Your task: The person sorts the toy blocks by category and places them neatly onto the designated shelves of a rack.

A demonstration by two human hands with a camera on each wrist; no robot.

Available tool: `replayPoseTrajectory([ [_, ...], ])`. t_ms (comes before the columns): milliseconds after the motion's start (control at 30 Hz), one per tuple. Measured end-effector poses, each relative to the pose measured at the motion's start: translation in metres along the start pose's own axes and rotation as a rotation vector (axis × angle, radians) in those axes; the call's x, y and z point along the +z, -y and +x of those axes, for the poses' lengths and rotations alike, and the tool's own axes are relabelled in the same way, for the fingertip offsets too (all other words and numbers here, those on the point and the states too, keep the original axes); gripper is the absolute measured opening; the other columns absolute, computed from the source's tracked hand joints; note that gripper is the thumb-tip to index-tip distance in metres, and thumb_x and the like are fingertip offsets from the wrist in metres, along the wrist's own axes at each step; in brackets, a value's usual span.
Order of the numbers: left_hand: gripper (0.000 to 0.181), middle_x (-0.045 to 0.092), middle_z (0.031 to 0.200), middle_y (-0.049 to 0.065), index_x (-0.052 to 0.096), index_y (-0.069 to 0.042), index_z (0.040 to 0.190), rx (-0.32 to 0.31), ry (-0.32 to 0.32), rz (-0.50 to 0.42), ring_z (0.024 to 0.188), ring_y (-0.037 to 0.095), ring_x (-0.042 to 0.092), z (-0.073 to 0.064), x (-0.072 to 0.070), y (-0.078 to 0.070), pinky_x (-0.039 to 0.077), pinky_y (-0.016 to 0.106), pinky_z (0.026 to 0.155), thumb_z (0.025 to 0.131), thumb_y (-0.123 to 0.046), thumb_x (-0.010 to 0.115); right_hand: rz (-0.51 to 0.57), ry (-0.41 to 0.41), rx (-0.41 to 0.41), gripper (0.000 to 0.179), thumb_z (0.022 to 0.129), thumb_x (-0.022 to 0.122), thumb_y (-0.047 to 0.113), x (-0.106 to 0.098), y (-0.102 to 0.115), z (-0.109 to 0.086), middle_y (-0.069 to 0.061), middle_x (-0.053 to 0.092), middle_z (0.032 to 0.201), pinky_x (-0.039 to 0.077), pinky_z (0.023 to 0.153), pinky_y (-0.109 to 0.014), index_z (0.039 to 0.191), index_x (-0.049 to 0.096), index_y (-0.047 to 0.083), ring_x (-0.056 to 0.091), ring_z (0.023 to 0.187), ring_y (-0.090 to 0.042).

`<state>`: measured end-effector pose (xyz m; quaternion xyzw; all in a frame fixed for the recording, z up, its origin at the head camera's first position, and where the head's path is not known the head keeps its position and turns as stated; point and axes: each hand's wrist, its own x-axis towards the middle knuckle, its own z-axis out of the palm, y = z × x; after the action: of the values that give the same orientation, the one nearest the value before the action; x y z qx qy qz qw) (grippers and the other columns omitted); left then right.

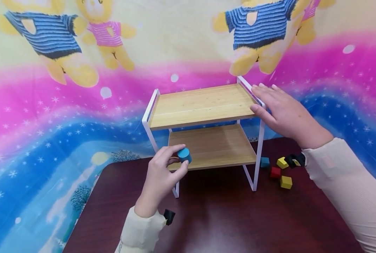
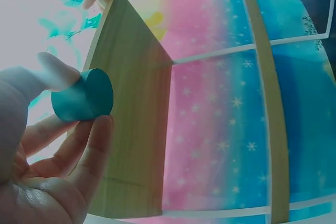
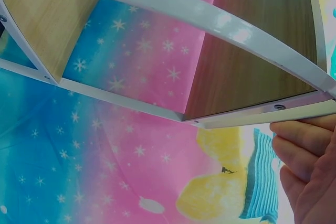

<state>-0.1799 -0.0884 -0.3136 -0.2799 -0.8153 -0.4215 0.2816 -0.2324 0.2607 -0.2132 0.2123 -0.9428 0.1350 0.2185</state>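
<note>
In the head view my left hand (image 1: 162, 172) pinches a blue cylinder block (image 1: 184, 155) between thumb and fingers, in front of a two-tier wooden shelf (image 1: 200, 105) with white metal frames. The left wrist view shows the cylinder (image 2: 89, 97) held by the fingertips, overlapping the underside of the top board (image 2: 134, 129). My right hand (image 1: 286, 114) rests on the white rail at the shelf's upper right, its fingers extended and the thumb over the edge of the top board. Its fingertips (image 3: 299, 137) lie along that rail in the right wrist view.
Right of the shelf, on the dark red table (image 1: 226, 218), lie a blue block (image 1: 265, 162), a red block (image 1: 275, 172) and two yellow blocks (image 1: 286, 182). A patterned cloth (image 1: 64, 116) with bears and snowflakes hangs behind the shelf.
</note>
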Motion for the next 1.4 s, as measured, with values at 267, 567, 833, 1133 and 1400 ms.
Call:
replayPoseTrajectory([
  [267, 0.042, 0.064, 0.109, 0.005, 0.069, -0.006, 0.125, 0.024, -0.002, -0.037, 0.098, 0.012, 0.064, 0.01, -0.005, -0.01, 0.059, 0.025, 0.084, 0.085, -0.007, 0.081, -0.008, 0.002, 0.0, 0.071, 0.103, 0.054, 0.044, 0.001, 0.0, -0.001, -0.018, 0.029, 0.164, 0.018, 0.12, -0.062, 0.161, 0.029, 0.012, 0.021, 0.152, -0.038],
  [567, 0.043, 0.064, 0.111, 0.004, 0.069, -0.008, 0.125, 0.02, 0.017, -0.022, 0.099, 0.011, 0.065, 0.022, -0.008, -0.019, 0.058, 0.024, 0.085, 0.084, -0.008, 0.083, -0.01, -0.002, 0.001, 0.07, 0.103, 0.053, 0.044, 0.001, 0.002, 0.0, -0.019, 0.03, 0.163, 0.019, 0.12, -0.063, 0.16, 0.03, 0.012, 0.021, 0.152, -0.039],
  [833, 0.043, 0.063, 0.11, 0.004, 0.068, -0.007, 0.126, 0.036, 0.024, -0.026, 0.1, 0.01, 0.063, 0.034, -0.007, -0.024, 0.057, 0.023, 0.086, 0.086, -0.008, 0.081, -0.01, -0.001, 0.003, 0.07, 0.103, 0.051, 0.045, 0.0, 0.001, 0.0, -0.018, 0.028, 0.164, 0.017, 0.121, -0.061, 0.161, 0.029, 0.012, 0.02, 0.153, -0.038],
  [1133, 0.042, 0.065, 0.111, 0.007, 0.069, -0.005, 0.126, 0.073, 0.014, -0.03, 0.1, 0.014, 0.065, 0.047, -0.005, -0.031, 0.058, 0.024, 0.085, 0.086, -0.008, 0.081, -0.013, -0.003, 0.003, 0.07, 0.103, 0.051, 0.046, 0.001, 0.0, 0.001, -0.018, 0.029, 0.164, 0.018, 0.12, -0.062, 0.161, 0.029, 0.013, 0.021, 0.152, -0.039],
  [1400, 0.039, 0.065, 0.109, 0.007, 0.069, -0.003, 0.125, 0.096, 0.016, -0.053, 0.099, 0.012, 0.066, 0.057, -0.004, -0.039, 0.057, 0.021, 0.086, 0.087, -0.009, 0.079, -0.025, -0.001, -0.018, 0.07, 0.104, 0.049, 0.047, 0.0, 0.0, 0.0, -0.019, 0.029, 0.163, 0.016, 0.122, -0.059, 0.161, 0.028, 0.011, 0.021, 0.152, -0.038],
])
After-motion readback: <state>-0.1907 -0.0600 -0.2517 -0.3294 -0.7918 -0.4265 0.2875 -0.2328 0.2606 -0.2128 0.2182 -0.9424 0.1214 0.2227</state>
